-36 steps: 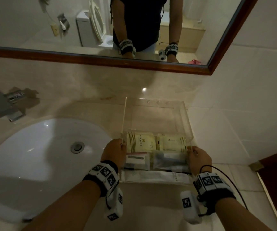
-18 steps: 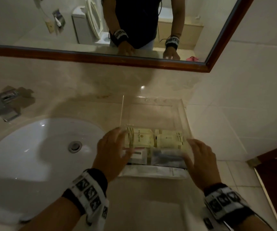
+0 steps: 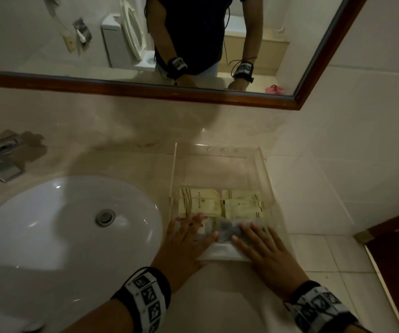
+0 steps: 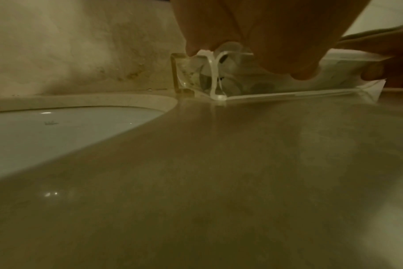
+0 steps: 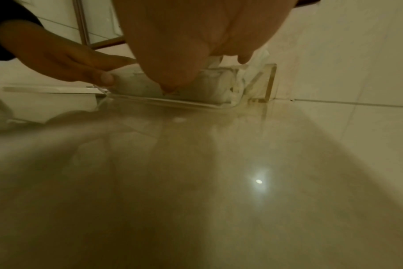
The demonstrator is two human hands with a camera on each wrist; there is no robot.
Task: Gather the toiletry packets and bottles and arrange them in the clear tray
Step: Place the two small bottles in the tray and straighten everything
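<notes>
Both hands lie flat with fingers spread, gripping nothing. The left hand point(image 3: 188, 239) and right hand point(image 3: 263, 251) press down on the clear packets point(image 3: 227, 233) at the near end of the tray point(image 3: 264, 174), lower centre of the head view. Two cream packets point(image 3: 220, 203) sit side by side just beyond the fingertips, inside the tray. The tray rests on the desk point(image 3: 217, 296), right of the sink point(image 3: 56, 227), below the mirror point(image 3: 277, 99).
</notes>
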